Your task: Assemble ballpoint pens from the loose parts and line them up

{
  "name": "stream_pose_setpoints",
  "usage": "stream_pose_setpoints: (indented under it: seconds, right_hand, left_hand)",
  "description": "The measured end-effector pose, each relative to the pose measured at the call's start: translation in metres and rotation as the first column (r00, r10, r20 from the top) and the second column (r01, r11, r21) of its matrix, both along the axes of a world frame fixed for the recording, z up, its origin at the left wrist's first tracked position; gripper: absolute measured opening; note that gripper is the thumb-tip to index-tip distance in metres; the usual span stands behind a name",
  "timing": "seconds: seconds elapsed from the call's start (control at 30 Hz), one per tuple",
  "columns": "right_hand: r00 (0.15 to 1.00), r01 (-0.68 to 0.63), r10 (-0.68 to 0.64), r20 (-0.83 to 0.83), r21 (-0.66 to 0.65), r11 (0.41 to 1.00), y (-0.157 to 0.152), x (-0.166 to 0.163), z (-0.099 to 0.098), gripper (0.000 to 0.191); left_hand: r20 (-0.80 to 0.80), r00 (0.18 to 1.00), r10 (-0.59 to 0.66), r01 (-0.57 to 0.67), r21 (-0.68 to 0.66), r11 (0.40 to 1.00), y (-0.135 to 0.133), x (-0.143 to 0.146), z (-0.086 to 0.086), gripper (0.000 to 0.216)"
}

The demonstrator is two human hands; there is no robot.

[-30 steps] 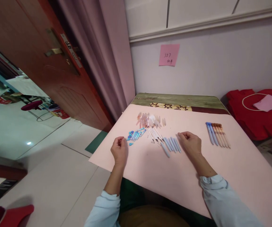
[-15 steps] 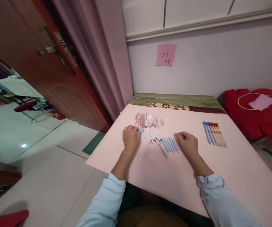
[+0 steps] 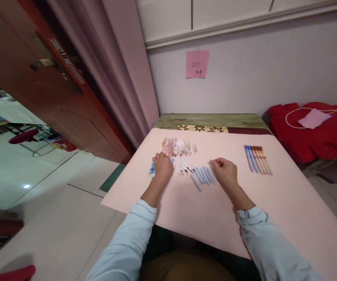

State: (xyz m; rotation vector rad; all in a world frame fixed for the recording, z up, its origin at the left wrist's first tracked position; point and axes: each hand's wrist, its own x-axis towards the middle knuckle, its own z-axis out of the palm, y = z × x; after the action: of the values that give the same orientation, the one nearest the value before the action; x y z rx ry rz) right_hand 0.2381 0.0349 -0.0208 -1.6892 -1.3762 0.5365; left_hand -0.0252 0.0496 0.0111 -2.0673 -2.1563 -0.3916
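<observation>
My left hand (image 3: pixel 162 166) rests, fingers curled down, on a pile of small blue pen parts (image 3: pixel 151 170) at the left of the pink table cover (image 3: pixel 215 212). What its fingertips hold is hidden. Just beyond it lie pinkish clear parts (image 3: pixel 170 145) and a row of thin white refills (image 3: pixel 182 163). My right hand (image 3: pixel 225 171) lies loosely closed on the cover, touching the right side of a row of light blue pen barrels (image 3: pixel 203 175). Several assembled blue and tan pens (image 3: pixel 256 158) lie in a row further right.
The table stands against a white wall with a pink sticky note (image 3: pixel 197 63). A red cloth (image 3: pixel 311 132) with a white cord and pink paper lies at the right. A brown door (image 3: pixel 39 78) and a curtain (image 3: pixel 112 70) are at the left, over a tiled floor.
My left hand moved from the table's left edge forward onto the blue parts pile, then drew back slightly over it. My right hand stayed by the blue barrels. The camera shifted a little.
</observation>
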Motion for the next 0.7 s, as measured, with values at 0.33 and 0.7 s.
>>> stream_pose_setpoints:
  seconds: [0.33, 0.7]
  right_hand:
    - [0.989, -0.035, 0.048, -0.139, 0.1, 0.994, -0.005, -0.006, 0.01, 0.034]
    - [0.785, -0.508, 0.51, -0.352, 0.105, 0.855, -0.032, -0.046, 0.017, 0.037]
  left_hand:
    - [0.64, 0.763, -0.088, -0.071, 0.219, 0.973, -0.026, 0.009, 0.022, 0.009]
    - [0.909, -0.41, 0.077, 0.03, -0.071, 0.997, -0.07, 0.068, 0.002, 0.034]
